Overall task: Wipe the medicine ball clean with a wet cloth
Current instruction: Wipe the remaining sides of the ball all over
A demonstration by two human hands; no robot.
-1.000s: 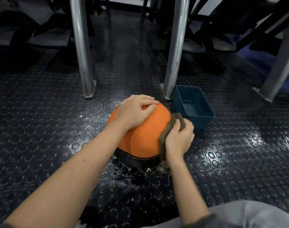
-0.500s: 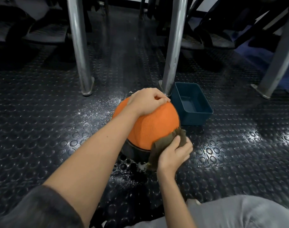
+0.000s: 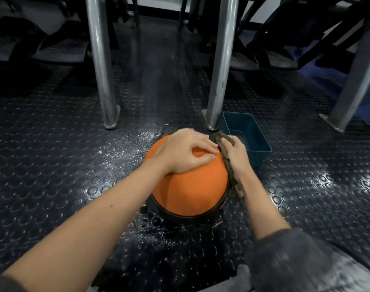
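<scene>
Upward along the one ball (image 3: 190, 192) went the right hand (image 3: 235, 154) — fingers seemingly gripping one cloth (image 3: 218, 137); left hand (image 3: 184, 152) spread atop.

Dark studded rubber floor (image 3: 53, 165), glossy glare; metal legs (image 3: 102, 70); white wall (image 3: 158, 5).
</scene>
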